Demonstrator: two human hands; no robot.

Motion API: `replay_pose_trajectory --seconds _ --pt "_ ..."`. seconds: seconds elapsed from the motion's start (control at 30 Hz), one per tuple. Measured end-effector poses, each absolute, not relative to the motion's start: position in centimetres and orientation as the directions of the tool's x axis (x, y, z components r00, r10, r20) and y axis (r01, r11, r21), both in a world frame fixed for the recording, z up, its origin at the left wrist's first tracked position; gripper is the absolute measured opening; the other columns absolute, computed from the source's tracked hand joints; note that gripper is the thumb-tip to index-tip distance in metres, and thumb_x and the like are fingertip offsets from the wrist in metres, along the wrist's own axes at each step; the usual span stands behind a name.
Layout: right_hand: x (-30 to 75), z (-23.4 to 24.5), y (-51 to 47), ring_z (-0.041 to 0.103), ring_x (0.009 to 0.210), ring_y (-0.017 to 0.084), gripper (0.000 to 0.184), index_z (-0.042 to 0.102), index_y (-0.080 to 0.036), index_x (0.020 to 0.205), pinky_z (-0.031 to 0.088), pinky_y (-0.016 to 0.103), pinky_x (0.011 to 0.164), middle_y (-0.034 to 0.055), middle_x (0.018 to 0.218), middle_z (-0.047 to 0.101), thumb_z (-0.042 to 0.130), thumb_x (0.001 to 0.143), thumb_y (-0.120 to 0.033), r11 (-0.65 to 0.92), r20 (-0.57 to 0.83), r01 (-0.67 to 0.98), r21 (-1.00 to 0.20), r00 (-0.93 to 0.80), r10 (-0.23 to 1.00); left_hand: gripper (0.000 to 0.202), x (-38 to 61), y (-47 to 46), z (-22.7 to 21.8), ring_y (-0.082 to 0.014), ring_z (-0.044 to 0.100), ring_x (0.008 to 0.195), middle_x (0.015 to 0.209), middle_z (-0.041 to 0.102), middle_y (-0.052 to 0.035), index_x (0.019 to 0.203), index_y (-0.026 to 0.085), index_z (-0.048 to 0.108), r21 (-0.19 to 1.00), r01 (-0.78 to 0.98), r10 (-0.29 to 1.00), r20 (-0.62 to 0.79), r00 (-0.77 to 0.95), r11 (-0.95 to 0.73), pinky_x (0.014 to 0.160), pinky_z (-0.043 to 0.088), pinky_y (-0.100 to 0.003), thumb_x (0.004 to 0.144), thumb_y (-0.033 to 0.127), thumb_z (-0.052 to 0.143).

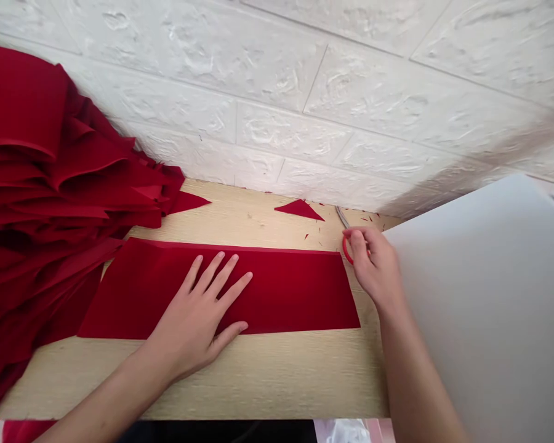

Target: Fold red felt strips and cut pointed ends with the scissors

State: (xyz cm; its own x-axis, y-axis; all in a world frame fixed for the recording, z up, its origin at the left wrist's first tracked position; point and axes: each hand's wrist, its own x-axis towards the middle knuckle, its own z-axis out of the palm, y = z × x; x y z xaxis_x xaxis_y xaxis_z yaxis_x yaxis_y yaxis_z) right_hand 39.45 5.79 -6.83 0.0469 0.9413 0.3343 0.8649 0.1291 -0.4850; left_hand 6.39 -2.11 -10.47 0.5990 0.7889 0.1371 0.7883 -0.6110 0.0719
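1. Five fingers spread, the left hand (203, 314) rests palm down, clasping nothing, on a red cloth piece (295, 295) laid flat across the wooden table (258, 381); firm, even pressure should keep it from creeping.
2. Just past the cloth's right end, the right hand (376, 264) is clamped on red-handled scissors (343, 219), their blades toward the wall; whether the blades are parted is hard to tell. A steady wrist would guard against stray nicks.
3. Beyond the cloth, a triangular scrap (300, 210) lies near the white wall (277, 92), best kept out from underneath the piece.
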Motion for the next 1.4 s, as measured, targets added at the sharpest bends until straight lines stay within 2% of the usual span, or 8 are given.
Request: replay_pose_trajectory --seconds 0.07,0.17,0.27,0.37,0.63,1.0,1.27,1.4 --pt "40.3 -7.7 3.6 0.066 0.084 0.024 0.037 0.066 -0.021 0.094 0.052 0.039 0.077 0.009 0.092 0.071 0.04 0.102 -0.047 0.054 0.313 0.817 -0.574 0.157 0.937 0.073 6.4 -2.1 -10.4 -0.0419 0.03 0.151 0.163 0.033 -0.018 0.16 0.024 0.027 0.056 0.788 0.786 0.14 0.602 -0.613 0.119 0.028 -0.063 0.097 0.056 0.045" --pt "40.7 -9.0 0.9 0.064 0.073 0.023 0.029 0.065 -0.023 0.095 0.054 0.042 0.071 0.0082 0.088 0.07 0.049 0.099 -0.047 0.009 0.263 0.798 -0.603 0.188 0.946 0.074 6.3 -1.9 -10.3 -0.0421 0.033 0.15 0.163 0.034 -0.0186 0.159 0.022 0.029 0.034 0.788 0.783 0.143 0.605 -0.615 0.118 0.03 -0.061 0.096 0.057 0.045" --pt "40.5 -9.8 -0.9 0.066 0.089 0.028 0.019 0.066 -0.024 0.099 0.055 0.049 0.08 0.0109 0.098 0.07 0.056 0.096 -0.04 0.116 0.3 0.843 -0.525 0.056 0.952 0.073 6.2 -1.4 -10.3 -0.0421 0.035 0.148 0.161 0.036 -0.0218 0.157 0.016 0.036 0.017 0.798 0.792 0.143 0.594 -0.602 0.117 0.034 -0.059 0.096 0.057 0.044" --pt "40.2 -10.1 -1.8 0.062 0.107 0.032 0.02 0.068 -0.024 0.107 0.051 0.054 0.094 0.0127 0.111 0.069 0.057 0.096 -0.035 0.187 0.326 0.878 -0.441 -0.037 0.944 0.069 6.2 -1.0 -10.2 -0.0419 0.04 0.146 0.159 0.039 -0.0223 0.153 0.015 0.042 0.008 0.808 0.801 0.136 0.583 -0.589 0.113 0.039 -0.057 0.097 0.054 0.042" --pt "40.3 -10.2 -2.1 0.058 0.113 0.03 0.027 0.066 -0.023 0.121 0.051 0.049 0.098 0.0101 0.123 0.069 0.055 0.098 -0.032 0.185 0.298 0.902 -0.391 -0.066 0.952 0.065 5.8 -0.5 -10.1 -0.0409 0.039 0.145 0.158 0.044 -0.0182 0.152 0.016 0.045 0.016 0.817 0.811 0.127 0.57 -0.577 0.111 0.039 -0.057 0.098 0.053 0.04" --pt "40.1 -10.2 -2.0 0.058 0.114 0.03 0.027 0.066 -0.024 0.122 0.05 0.051 0.1 0.0092 0.126 0.068 0.054 0.098 -0.031 0.177 0.299 0.908 -0.38 -0.061 0.952 0.066 5.5 -0.1 -10.6 -0.0414 0.037 0.147 0.16 0.041 -0.0182 0.153 0.015 0.042 -0.006 0.809 0.799 0.146 0.583 -0.588 0.117 0.032 -0.061 0.099 0.053 0.039" --pt "40.0 -10.1 -2.0 0.059 0.115 0.03 0.03 0.065 -0.024 0.125 0.05 0.051 0.1 0.0085 0.128 0.069 0.052 0.099 -0.03 0.182 0.296 0.918 -0.353 -0.075 0.952 0.07 5.3 -0.6 -11.1 -0.0399 0.025 0.153 0.166 0.03 -0.0122 0.162 0.024 0.019 0.048 0.832 0.83 0.122 0.544 -0.553 0.118 0.025 -0.069 0.1 0.051 0.037" --pt "39.9 -10.0 -2.1 0.058 0.114 0.03 0.031 0.065 -0.024 0.125 0.05 0.05 0.1 0.008 0.129 0.069 0.051 0.099 -0.031 0.177 0.288 0.928 -0.328 -0.08 0.954 0.072 4.9 -0.5 -11.1 -0.0429 0.022 0.154 0.166 0.028 -0.0103 0.162 0.027 0.018 0.049 0.834 0.833 0.11 0.542 -0.549 0.114 0.026 -0.074 0.099 0.054 0.039"
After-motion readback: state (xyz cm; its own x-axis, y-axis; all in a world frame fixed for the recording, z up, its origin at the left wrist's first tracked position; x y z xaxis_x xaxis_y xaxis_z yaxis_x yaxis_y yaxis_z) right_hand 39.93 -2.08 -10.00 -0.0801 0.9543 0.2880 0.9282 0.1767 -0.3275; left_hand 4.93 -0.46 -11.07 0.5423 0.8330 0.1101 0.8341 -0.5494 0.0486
